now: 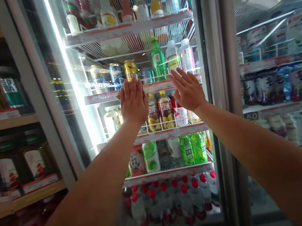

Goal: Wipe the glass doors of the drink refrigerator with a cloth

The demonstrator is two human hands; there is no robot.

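My left hand [134, 101] and my right hand [187, 88] are raised side by side, flat, with fingers spread and backs toward me. Both lie against or just before the glass door [102, 98] of a lit drinks fridge, and they hold nothing. Between them, behind the glass, stand yellow-labelled bottles [165, 110] on a white wire shelf [170, 133]. A green soda bottle [158, 61] stands above, near my right fingertips. I cannot tell whether my palms touch the glass.
Rows of red-capped bottles [166, 203] fill the fridge bottom, with green bottled drinks [193, 149] above them. A metal door frame [219, 90] divides this door from a second stocked fridge door [279, 49]. Wooden shelves of jars [2, 124] stand on the left.
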